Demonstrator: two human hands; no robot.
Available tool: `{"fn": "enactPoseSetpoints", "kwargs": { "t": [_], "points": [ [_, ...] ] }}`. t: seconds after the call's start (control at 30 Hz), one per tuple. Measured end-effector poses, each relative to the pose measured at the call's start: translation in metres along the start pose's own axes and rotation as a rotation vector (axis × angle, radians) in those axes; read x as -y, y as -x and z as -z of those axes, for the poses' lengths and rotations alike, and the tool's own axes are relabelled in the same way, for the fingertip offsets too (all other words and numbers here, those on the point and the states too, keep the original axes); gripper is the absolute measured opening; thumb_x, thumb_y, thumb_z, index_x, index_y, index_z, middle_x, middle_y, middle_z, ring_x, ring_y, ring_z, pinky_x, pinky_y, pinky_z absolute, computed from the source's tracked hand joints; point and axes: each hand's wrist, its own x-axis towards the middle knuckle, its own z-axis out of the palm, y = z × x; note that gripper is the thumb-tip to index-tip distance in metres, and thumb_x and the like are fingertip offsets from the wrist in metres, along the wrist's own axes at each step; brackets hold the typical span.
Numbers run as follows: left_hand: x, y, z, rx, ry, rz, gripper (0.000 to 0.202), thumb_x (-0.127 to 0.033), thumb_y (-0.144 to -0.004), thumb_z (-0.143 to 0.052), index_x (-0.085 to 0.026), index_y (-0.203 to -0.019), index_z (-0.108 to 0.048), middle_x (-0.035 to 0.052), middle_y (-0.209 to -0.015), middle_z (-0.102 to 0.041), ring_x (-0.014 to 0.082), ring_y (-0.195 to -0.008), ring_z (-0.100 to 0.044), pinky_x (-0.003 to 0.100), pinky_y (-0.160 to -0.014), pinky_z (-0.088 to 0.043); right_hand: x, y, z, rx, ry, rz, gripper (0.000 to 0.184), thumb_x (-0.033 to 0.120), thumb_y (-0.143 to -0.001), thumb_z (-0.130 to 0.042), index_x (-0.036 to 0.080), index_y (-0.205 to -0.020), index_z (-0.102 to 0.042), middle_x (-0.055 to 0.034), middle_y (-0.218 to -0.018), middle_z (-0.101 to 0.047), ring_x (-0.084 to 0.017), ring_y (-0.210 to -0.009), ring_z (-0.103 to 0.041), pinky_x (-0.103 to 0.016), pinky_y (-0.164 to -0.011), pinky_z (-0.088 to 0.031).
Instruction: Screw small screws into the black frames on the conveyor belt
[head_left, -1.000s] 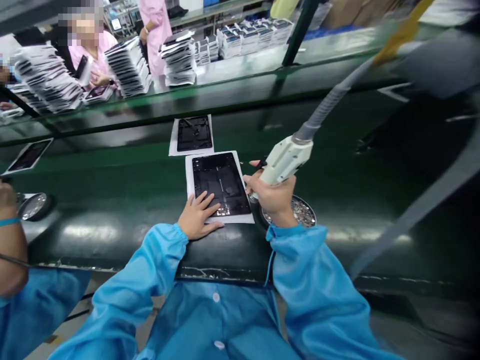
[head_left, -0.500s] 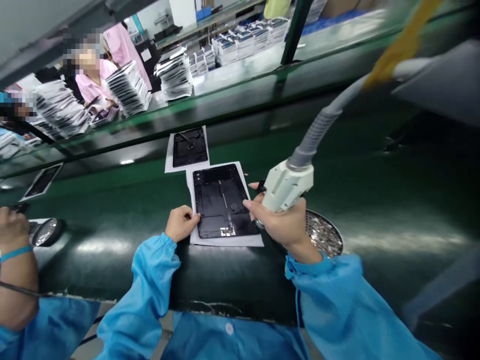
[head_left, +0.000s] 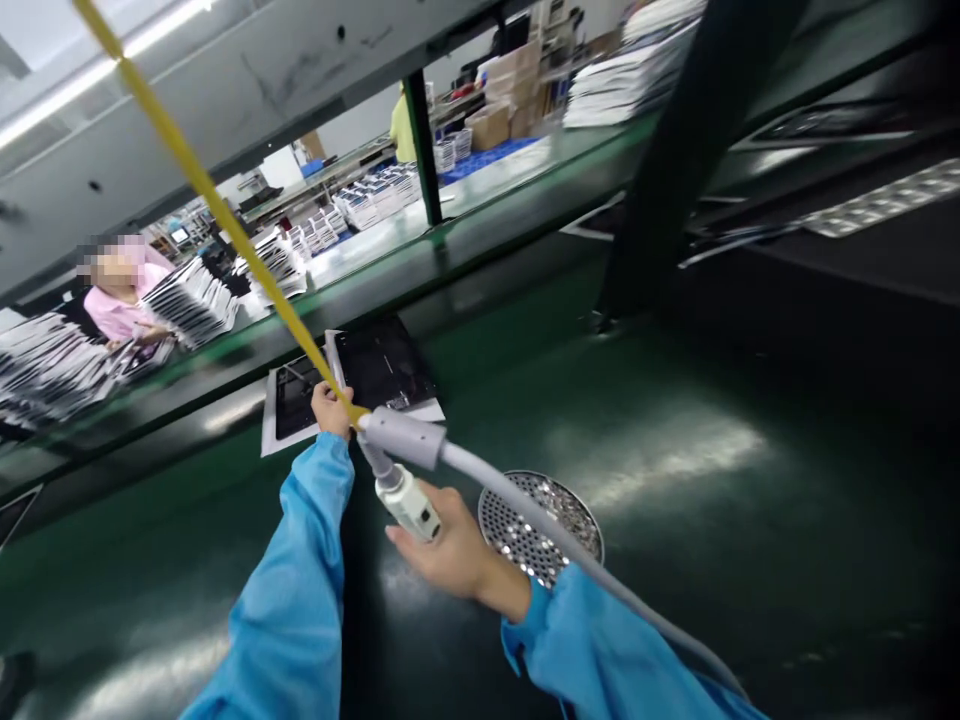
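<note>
My right hand (head_left: pixel 454 550) is closed around a pale electric screwdriver (head_left: pixel 409 505); its tip is hidden. A grey cable (head_left: pixel 540 520) runs from the screwdriver's top end, where a yellow cord (head_left: pixel 217 205) is attached. Farther back, my left hand (head_left: pixel 332 408) grips the near left edge of an opened black tablet (head_left: pixel 382 360) on a white sheet; its fingers are partly hidden. Just left lies a second tablet (head_left: pixel 289 405) on its own white sheet. Beside my right wrist sits a round perforated metal dish (head_left: pixel 517 535) holding small shiny metal pieces.
The green bench (head_left: pixel 675 560) stretches right. A dark post (head_left: pixel 667 170) rises from its back. Beyond a raised ledge stand stacks of sheets and panels (head_left: pixel 191 300), and a person in pink (head_left: pixel 120 310) sits behind them. A third panel's corner (head_left: pixel 19 512) shows at left.
The tablet has moved away toward the back of the bench, with my left hand at its edge. My right hand has drawn the screwdriver away from it. The view has swung right.
</note>
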Motion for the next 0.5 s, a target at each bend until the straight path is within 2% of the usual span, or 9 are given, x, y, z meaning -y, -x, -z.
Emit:
{"fn": "enactPoseSetpoints", "kwargs": {
  "t": [0.1,0.17,0.3,0.4,0.47,0.5],
  "points": [
    [-0.004,-0.021,-0.010,0.046,-0.155,-0.044,0.025,-0.017,-0.071,-0.063,-0.015,-0.096,-0.057,0.0008,-0.068,-0.063,0.0144,-0.065,-0.062,0.025,-0.063,-0.048,-0.001,0.000,0.000,0.008,-0.011,-0.012,0.007,0.022,-0.070,-0.059,0.020,-0.071,-0.052,0.0027,-0.057,-0.054,-0.011,-0.049,-0.048,-0.023,-0.048,-0.037],
    [-0.004,-0.026,-0.002,0.100,-0.272,-0.085,0.027,-0.019,-0.070,-0.068,-0.015,-0.096,-0.061,0.0046,-0.075,-0.067,0.0186,-0.076,-0.065,0.029,-0.072,-0.051,-0.003,0.001,-0.002,0.014,-0.002,-0.027,0.007,0.022,-0.070,-0.059,0.020,-0.075,-0.054,0.0015,-0.061,-0.058,-0.013,-0.053,-0.052,-0.023,-0.051,-0.039],
    [-0.001,-0.029,0.038,0.254,-0.523,-0.178,0.021,-0.016,-0.062,-0.074,-0.017,-0.083,-0.069,0.0063,-0.083,-0.070,0.0252,-0.090,-0.065,0.036,-0.089,-0.047,-0.005,0.001,-0.007,0.012,-0.030,-0.030,0.018,0.020,-0.069,-0.060,0.022,-0.088,-0.061,-0.0007,-0.073,-0.065,-0.016,-0.063,-0.061,-0.025,-0.057,-0.046],
    [0.002,-0.035,0.070,0.383,-0.682,-0.219,0.018,-0.011,-0.058,-0.077,-0.019,-0.073,-0.070,0.0035,-0.079,-0.070,0.0268,-0.092,-0.065,0.035,-0.090,-0.047,-0.004,-0.002,-0.009,0.013,-0.134,0.004,0.034,0.017,-0.069,-0.060,0.022,-0.103,-0.061,-0.0015,-0.085,-0.068,-0.017,-0.073,-0.064,-0.026,-0.065,-0.050],
    [0.003,-0.038,0.084,0.439,-0.763,-0.235,0.012,-0.014,-0.063,-0.078,-0.018,-0.070,-0.069,0.0026,-0.076,-0.069,0.0271,-0.091,-0.066,0.034,-0.087,-0.049,-0.002,-0.004,-0.008,0.037,-0.187,-0.002,0.045,0.016,-0.069,-0.061,0.022,-0.114,-0.058,-0.0021,-0.092,-0.069,-0.018,-0.079,-0.065,-0.028,-0.069,-0.051],
    [0.004,-0.038,0.088,0.454,-0.794,-0.242,0.009,-0.019,-0.070,-0.076,-0.017,-0.076,-0.069,0.0031,-0.081,-0.069,0.0257,-0.091,-0.065,0.035,-0.086,-0.050,-0.001,-0.005,-0.007,0.058,-0.206,-0.019,0.048,0.016,-0.068,-0.061,0.022,-0.115,-0.057,-0.0023,-0.093,-0.069,-0.018,-0.079,-0.065,-0.028,-0.070,-0.052]
  ]
}}
